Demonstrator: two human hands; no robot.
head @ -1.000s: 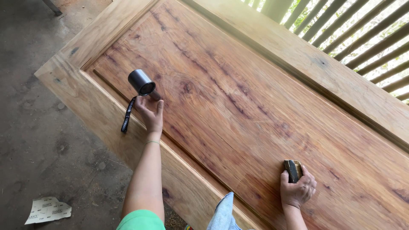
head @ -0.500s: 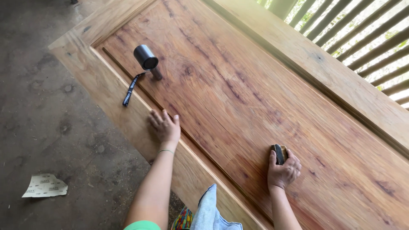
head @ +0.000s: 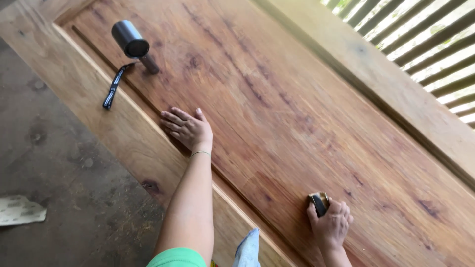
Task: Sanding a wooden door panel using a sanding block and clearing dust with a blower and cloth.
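Reddish-brown wood fills most of the view: a large panelled door (head: 297,123) lies flat, its long side running from 11 o'clock down to 5 o'clock, with a paler raised frame around the sunken panel. Near the lower edge of the panel, at about 5 o'clock, the right hand (head: 330,227) grips a small dark sanding block (head: 319,201) with a yellowish face; the fingers are curled closed over it and press it on the wood. The wrist comes up from the bottom edge of the view. The left hand (head: 188,129) lies flat near the middle, palm down, fingers spread a little and pointing to 10 o'clock; it holds nothing and rests where the panel meets the frame. The forearm is stretched straight, with a thin band at the wrist.

Compared with one second ago, the left hand has left the black flashlight (head: 131,42) and moved back along the frame; the flashlight now lies alone at 11 o'clock, well apart from the hand, its strap (head: 113,89) hanging over the frame. The right hand keeps the block.

Further out, a piece of sandpaper (head: 20,210) lies on the grey concrete floor (head: 59,198) at 8 o'clock, and slats (head: 425,44) let light in at 2 o'clock
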